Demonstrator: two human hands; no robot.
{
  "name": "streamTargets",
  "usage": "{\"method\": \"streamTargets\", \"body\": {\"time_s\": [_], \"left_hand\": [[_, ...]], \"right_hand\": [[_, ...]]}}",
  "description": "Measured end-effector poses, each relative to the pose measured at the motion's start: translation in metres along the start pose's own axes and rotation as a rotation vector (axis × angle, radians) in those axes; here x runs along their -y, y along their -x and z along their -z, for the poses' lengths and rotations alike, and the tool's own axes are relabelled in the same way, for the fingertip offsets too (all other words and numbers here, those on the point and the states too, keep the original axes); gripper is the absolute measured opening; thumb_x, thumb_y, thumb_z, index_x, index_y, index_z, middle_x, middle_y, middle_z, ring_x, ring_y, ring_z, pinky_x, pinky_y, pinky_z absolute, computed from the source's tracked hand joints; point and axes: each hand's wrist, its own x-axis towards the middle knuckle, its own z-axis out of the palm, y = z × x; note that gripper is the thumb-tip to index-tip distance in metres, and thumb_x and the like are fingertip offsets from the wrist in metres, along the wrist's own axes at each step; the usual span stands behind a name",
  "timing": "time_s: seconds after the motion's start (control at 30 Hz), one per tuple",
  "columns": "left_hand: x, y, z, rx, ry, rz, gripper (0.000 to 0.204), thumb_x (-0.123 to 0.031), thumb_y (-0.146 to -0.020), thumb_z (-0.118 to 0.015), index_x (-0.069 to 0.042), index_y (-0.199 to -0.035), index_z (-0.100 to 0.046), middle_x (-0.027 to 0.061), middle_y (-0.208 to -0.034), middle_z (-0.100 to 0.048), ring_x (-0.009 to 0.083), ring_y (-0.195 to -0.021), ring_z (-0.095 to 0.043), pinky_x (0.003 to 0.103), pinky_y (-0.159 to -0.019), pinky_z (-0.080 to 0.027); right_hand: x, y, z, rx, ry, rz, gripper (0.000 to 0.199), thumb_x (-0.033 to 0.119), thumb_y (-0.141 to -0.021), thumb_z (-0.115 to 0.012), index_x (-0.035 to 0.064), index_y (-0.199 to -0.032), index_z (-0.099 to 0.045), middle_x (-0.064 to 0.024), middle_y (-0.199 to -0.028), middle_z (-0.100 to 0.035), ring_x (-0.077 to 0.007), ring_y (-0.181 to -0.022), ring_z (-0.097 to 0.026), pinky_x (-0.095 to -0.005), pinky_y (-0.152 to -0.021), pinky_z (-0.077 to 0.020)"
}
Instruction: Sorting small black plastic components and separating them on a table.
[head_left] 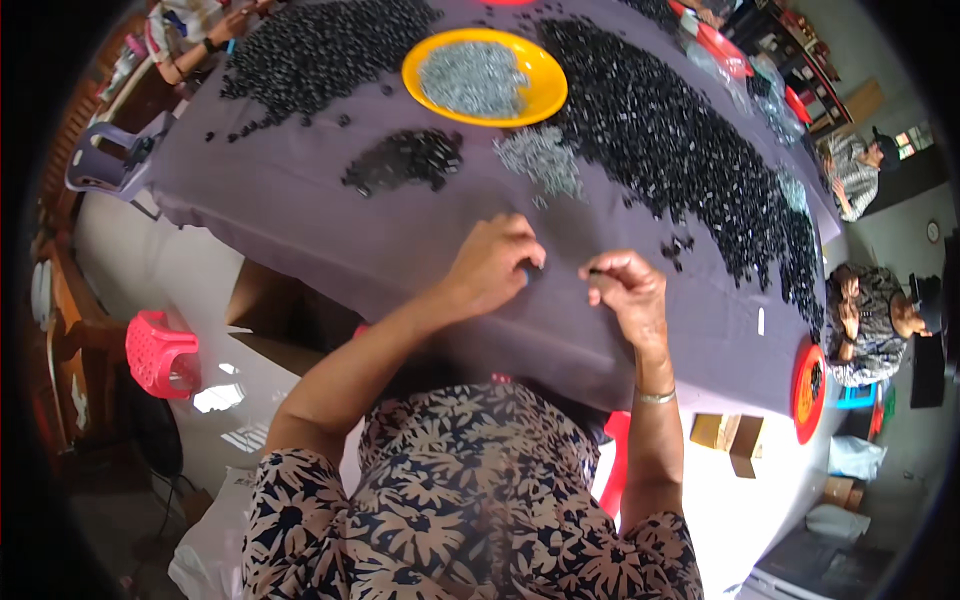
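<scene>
— Nearest is the floral dress [470, 500], both bare forearms rising out of it. What's on the left?

— At the far left a pink stool [160, 352] stands on the floor, off the surface [300, 215]. On the purple cloth further in lies a small black pile [405, 160], well apart from the hands.

— And the left hand [492, 265]?

— Curled, fingertips pinched on a small dark part [527, 270] held just above the cloth near the surface's near edge.

— What's beyond it?

— A yellow bowl [530, 95] of grey pieces at the far side, with a loose grey heap [540, 160] just nearer.

— The right hand [628, 290]?

— Closed too, thumb and forefinger gripping a tiny dark piece [594, 270], close beside the left hand but not touching. A bracelet [655, 397] rings that wrist.

— Further right?

— A long band of black parts [680, 140] sweeps to the right edge, where an orange dish [806, 380] sits.
</scene>
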Motion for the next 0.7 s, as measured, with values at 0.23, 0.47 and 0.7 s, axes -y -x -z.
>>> {"method": "streamTargets", "body": {"time_s": [0.23, 0.47, 0.7], "left_hand": [[-0.009, 0.007, 0.002, 0.023, 0.041, 0.027, 0.028, 0.004, -0.065, -0.062, -0.012, -0.088, -0.065, 0.0024, -0.096, -0.057, 0.0256, -0.096, -0.054, 0.04, -0.08, -0.04], [-0.013, 0.012, 0.001, 0.012, 0.028, 0.016, 0.027, 0.004, -0.065, -0.062, -0.012, -0.087, -0.066, 0.0021, -0.096, -0.057, 0.0251, -0.095, -0.055, 0.04, -0.08, -0.041], [-0.002, 0.007, 0.0, 0.047, 0.057, 0.013, 0.027, 0.002, -0.064, -0.061, -0.012, -0.087, -0.066, 0.0023, -0.093, -0.058, 0.0257, -0.093, -0.056, 0.041, -0.078, -0.042]], "right_hand": [[-0.006, 0.001, -0.011, 0.065, 0.142, -0.078, 0.012, -0.006, -0.085, -0.067, 0.0019, -0.094, -0.067, 0.0019, -0.081, -0.063, -0.0035, -0.066, -0.054, -0.0187, -0.058, -0.0452], [0.0, 0.003, -0.011, 0.056, 0.153, -0.008, 0.016, -0.004, -0.088, -0.063, 0.0019, -0.102, -0.07, -0.0003, -0.081, -0.064, -0.0054, -0.067, -0.055, -0.0206, -0.06, -0.0469], [-0.002, -0.014, -0.012, -0.043, 0.482, 0.093, 0.015, -0.005, -0.086, -0.063, 0.0037, -0.097, -0.07, -0.0003, -0.082, -0.064, -0.0061, -0.066, -0.057, -0.0215, -0.06, -0.0478]]}}
